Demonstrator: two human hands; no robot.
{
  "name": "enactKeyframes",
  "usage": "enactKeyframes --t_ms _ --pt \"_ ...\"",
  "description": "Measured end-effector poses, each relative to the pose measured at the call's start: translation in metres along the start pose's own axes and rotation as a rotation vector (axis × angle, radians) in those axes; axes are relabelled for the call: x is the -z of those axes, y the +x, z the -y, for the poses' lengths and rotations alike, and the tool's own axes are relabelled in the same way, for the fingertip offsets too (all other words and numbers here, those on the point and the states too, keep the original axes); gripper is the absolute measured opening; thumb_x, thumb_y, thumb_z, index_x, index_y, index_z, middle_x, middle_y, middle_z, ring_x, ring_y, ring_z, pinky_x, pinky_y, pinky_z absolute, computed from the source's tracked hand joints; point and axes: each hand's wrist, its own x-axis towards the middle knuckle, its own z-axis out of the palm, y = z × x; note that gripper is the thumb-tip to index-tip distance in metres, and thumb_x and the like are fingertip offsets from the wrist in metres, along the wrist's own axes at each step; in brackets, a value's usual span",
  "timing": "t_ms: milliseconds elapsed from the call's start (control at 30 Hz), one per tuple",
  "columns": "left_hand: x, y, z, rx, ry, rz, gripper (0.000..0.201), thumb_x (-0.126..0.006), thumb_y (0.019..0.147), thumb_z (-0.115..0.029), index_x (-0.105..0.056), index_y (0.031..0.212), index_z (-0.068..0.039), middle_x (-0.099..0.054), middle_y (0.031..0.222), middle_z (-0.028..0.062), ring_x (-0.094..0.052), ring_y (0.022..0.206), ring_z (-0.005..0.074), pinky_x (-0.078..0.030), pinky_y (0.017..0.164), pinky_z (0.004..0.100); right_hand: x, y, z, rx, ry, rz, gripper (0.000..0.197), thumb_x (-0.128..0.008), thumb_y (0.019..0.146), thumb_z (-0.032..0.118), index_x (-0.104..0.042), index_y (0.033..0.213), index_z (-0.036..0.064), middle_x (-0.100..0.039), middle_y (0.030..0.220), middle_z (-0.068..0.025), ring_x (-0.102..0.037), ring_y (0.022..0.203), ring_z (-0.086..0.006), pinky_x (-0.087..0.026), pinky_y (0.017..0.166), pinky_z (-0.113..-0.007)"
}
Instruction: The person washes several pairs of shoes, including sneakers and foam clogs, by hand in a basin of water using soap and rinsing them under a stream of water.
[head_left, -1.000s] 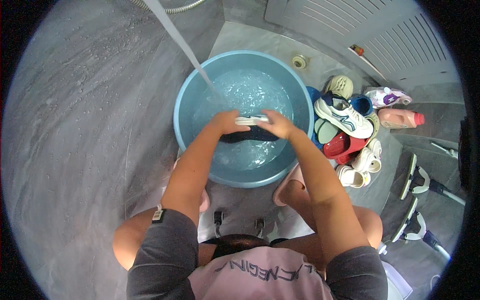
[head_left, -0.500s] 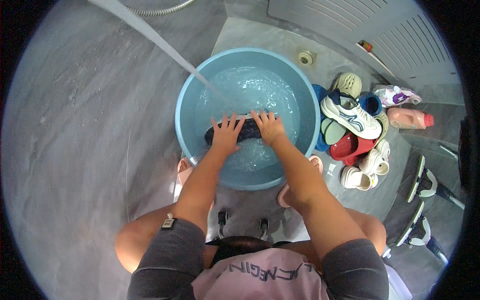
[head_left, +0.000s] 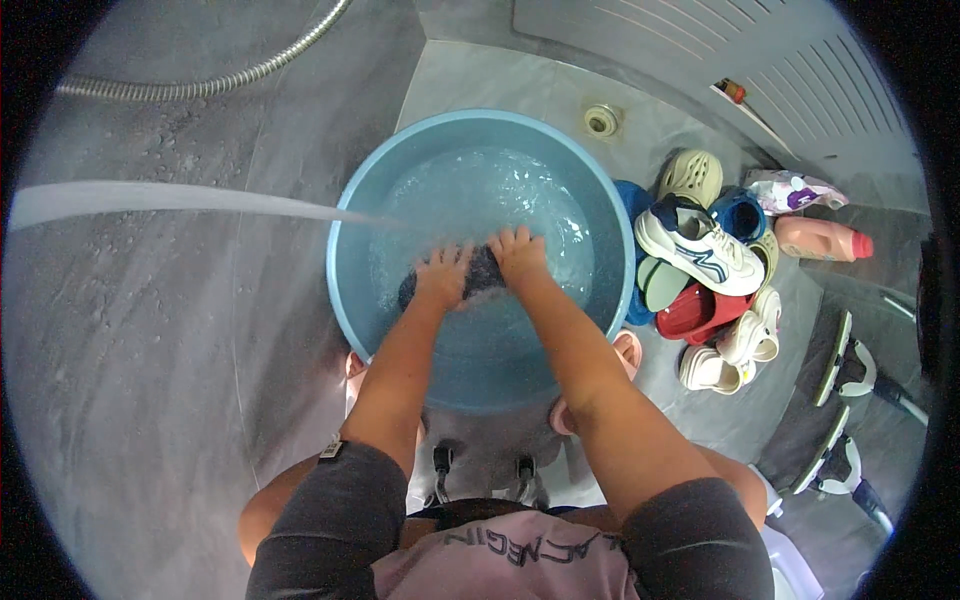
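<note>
Head: dark shoe (head_left: pixel 483 270) beneath both hands (head_left: pixel 438 284) (head_left: pixel 520 262).

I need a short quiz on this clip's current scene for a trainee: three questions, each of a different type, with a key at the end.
1. What do the left hand and right hand both rest on?

2. True or false: in the picture, the water stream crosses the right rim of the basin.

3. Relative to the basin, the white sneaker lies:
A) inside it
B) outside, to its left
C) outside, to its right

Key:
1. A dark item in the basin.
2. False; it crosses the left rim.
3. C
</note>
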Motion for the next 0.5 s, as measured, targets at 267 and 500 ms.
enactKeyframes --t_ms 267,500 --pt "0.032 -0.036 -0.004 -0.115 -0.037 0.045 0.111 -0.082 0.052 -0.035 -0.018 0.142 -0.022 -0.034 0.135 0.0129 -0.035 0.123 0.035 -0.034 0.092 0.0599 0.035 -0.05 -0.017 0.098 -0.057 -0.062 0.069 -0.068 0.073 0.028 -0.037 0.133 0.0172 -0.043 0.124 -0.0051 -0.041 0.116 -0.0225 -0.039 0.089 -0.043" --pt "0.085 -0.076 -0.009 -0.206 0.013 -0.3 0.112 -0.079 0.052 -0.033 -0.016 0.144 -0.02 -0.034 0.133 0.0193 -0.036 0.121 0.0388 -0.036 0.092 0.0567 0.102 -0.101 -0.03 0.122 0.121 -0.245 0.089 -0.078 0.055 0.023 -0.035 0.132 0.0121 -0.043 0.123 -0.0096 -0.041 0.116 -0.027 -0.039 0.091 -0.042"
